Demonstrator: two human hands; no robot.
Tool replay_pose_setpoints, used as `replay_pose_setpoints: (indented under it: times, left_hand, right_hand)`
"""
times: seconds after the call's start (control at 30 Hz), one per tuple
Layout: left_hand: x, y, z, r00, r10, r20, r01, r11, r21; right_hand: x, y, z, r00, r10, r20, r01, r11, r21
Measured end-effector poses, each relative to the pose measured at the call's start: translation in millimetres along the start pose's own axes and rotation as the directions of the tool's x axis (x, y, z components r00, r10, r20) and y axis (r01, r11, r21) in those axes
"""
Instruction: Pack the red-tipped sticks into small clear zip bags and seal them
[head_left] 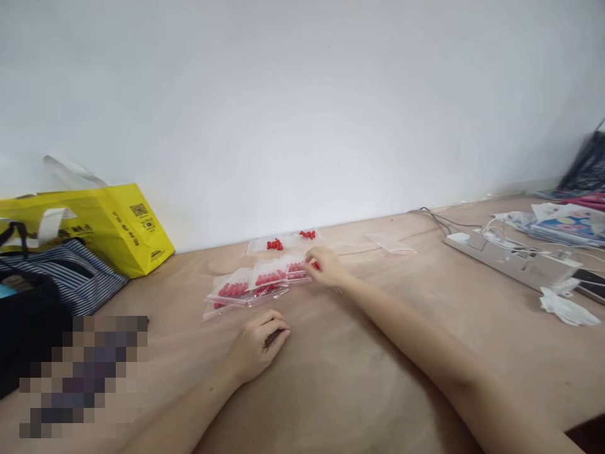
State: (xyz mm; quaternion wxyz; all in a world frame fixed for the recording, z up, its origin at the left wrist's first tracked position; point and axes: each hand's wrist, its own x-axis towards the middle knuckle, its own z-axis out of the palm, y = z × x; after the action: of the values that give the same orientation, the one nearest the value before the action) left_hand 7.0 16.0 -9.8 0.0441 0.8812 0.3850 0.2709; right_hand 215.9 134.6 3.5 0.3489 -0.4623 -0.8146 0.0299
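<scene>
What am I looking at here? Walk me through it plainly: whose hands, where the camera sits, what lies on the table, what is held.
There is no machine: a person works with bare hands, and the one picture comes from a camera on their head, looking forward and down. The left hand rests loosely curled on the brown table, holding nothing that shows. The right hand reaches out to a row of small clear bags of red pieces, its fingertips on the nearest bag. Two more bags lie behind, by the wall. At left stand a yellow bag and a striped bag; at right lie a white power strip with cables and some papers.
</scene>
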Motion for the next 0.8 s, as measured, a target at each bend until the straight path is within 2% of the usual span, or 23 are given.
replay_pose_setpoints:
  times: [0.07,0.1,0.13,0.23,0.33,0.43,0.47,0.5,0.53,0.57,0.6,0.63,0.67,0.7,0.73,0.8]
  left_hand:
    - [0.4,-0.4,0.9,1.000,0.003,0.012,-0.002,1.000,-0.006]
    - [0.8,-0.5,1.2,1.000,0.004,0.015,-0.004,1.000,-0.010]
    - [1.4,-0.3,1.4,1.000,0.005,0.017,-0.004,1.000,-0.015]
    - [2.9,1.1,0.9,1.000,0.002,0.026,-0.002,1.000,-0.023]
    - [3.4,2.5,-0.2,0.999,-0.002,0.037,0.003,1.000,-0.022]
    - [3.1,2.6,0.0,0.999,0.002,0.039,-0.002,1.000,-0.019]
    - [3.1,2.5,0.2,0.999,0.010,0.036,-0.009,1.000,-0.017]
    - [3.1,2.5,0.4,0.999,0.021,0.027,-0.020,1.000,-0.012]
    - [3.2,2.7,0.5,0.999,0.034,0.004,-0.034,0.999,-0.002]
    - [3.3,3.2,0.1,0.998,0.049,-0.035,-0.049,0.999,0.018]
    - [3.4,4.1,-0.6,0.993,0.063,-0.095,-0.058,0.997,0.048]
    - [3.4,5.3,-1.9,0.982,0.075,-0.174,-0.061,0.995,0.083]
    - [3.4,6.7,-3.6,0.961,0.086,-0.263,-0.057,0.992,0.115]
    - [3.3,8.5,-5.8,0.931,0.104,-0.351,-0.058,0.989,0.139]
    - [3.1,10.4,-8.3,0.891,0.130,-0.434,-0.070,0.986,0.152]
    - [2.8,14.5,-13.2,0.813,0.183,-0.553,-0.116,0.981,0.155]
  right_hand:
    - [-3.2,41.5,-18.1,0.982,0.171,-0.078,-0.177,0.981,-0.079]
    - [-6.4,63.4,-27.2,0.924,0.359,-0.134,-0.379,0.906,-0.187]
    - [-10.8,84.3,-35.8,0.834,0.517,-0.193,-0.552,0.790,-0.268]
    - [-28.7,133.3,-56.1,0.686,0.684,-0.248,-0.723,0.603,-0.338]
    - [-44.0,155.4,-67.5,0.642,0.730,-0.233,-0.756,0.553,-0.351]
    - [-48.4,154.9,-72.8,0.632,0.733,-0.253,-0.767,0.541,-0.346]
    - [-48.4,150.3,-73.1,0.646,0.710,-0.281,-0.760,0.563,-0.325]
    - [-48.7,143.3,-72.5,0.681,0.661,-0.315,-0.732,0.618,-0.288]
    - [-50.1,133.8,-70.7,0.737,0.581,-0.346,-0.668,0.705,-0.240]
    - [-52.9,121.5,-67.7,0.805,0.462,-0.373,-0.553,0.812,-0.187]
    - [-57.7,106.7,-63.5,0.872,0.319,-0.370,-0.391,0.910,-0.137]
    - [-64.1,89.7,-58.5,0.934,0.169,-0.315,-0.210,0.973,-0.099]
    - [-71.9,71.1,-52.9,0.973,0.007,-0.229,-0.023,0.998,-0.065]
    - [-80.3,51.7,-47.2,0.980,-0.149,-0.132,0.145,0.989,-0.039]
    - [-88.5,32.5,-41.9,0.960,-0.277,-0.034,0.277,0.961,-0.024]
    - [-101.7,-1.5,-33.9,0.909,-0.400,0.119,0.403,0.915,-0.006]
